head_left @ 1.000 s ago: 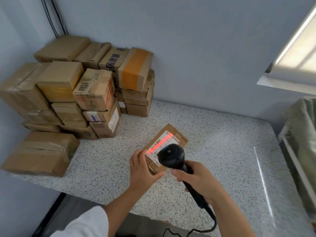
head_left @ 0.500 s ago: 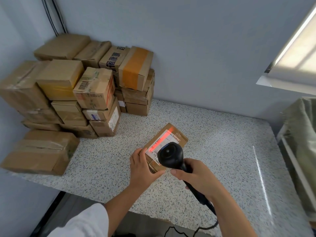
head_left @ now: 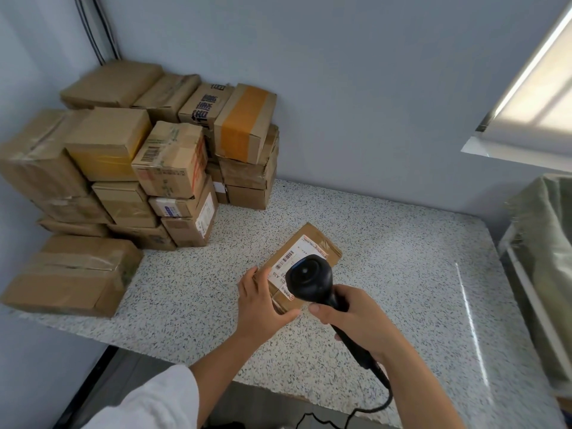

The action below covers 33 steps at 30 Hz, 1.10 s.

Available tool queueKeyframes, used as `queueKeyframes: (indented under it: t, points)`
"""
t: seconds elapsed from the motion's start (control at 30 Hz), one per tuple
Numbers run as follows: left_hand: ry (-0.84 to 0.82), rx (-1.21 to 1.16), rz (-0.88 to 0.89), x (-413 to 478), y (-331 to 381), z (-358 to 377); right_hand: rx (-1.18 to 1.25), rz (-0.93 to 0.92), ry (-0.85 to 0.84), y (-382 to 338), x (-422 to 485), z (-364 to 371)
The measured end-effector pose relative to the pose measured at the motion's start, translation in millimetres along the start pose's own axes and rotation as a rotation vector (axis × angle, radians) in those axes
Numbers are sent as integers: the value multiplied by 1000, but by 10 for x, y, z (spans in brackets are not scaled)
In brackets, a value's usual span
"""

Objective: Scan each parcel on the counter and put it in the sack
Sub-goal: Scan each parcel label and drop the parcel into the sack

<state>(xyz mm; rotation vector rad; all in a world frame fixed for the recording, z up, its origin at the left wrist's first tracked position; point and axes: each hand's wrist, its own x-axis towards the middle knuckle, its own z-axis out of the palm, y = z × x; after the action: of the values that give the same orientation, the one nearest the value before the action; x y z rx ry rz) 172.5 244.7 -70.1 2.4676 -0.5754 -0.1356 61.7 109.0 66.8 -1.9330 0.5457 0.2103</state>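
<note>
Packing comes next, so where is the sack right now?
In the head view, the sack sits at the far right, just beyond the counter's right edge.

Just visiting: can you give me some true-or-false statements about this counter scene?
1. The right hand grips a black scanner above a small parcel. True.
2. The left hand is lifting that parcel. False: the parcel lies flat on the counter, with the left hand resting on its near corner.
3. A glowing red scan line crosses the label. False: no beam shows on the label.
4. Cardboard boxes are stacked in the left corner. True.
5. The sack is left of the counter. False: the green sack is at its right.
</note>
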Motion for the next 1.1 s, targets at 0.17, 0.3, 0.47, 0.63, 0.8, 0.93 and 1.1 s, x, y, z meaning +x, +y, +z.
queueKeyframes:
  t: [0.17,0.3,0.47,0.63,0.8,0.93,1.1]
  points:
    - [-76,52,-46,15,104,-4,4,28,51,34,-82,-42]
    - [-127,61,-60,67,150,-69,23,64,110,47,-185,-92]
    - [-192,55,-54,134,218,-165,8,117,236,60,-377,-101]
    - [-191,-31,93,126,376,-252,60,173,384,129,-700,-112]
    - [-271,-118,306,138,844,-370,142,236,579,266,-1064,-136]
    - [-357,-164,425,72,1216,-382,184,275,767,416,-1406,-172]
    - [-479,-237,560,-105,1664,-288,196,294,991,600,-1859,-290]
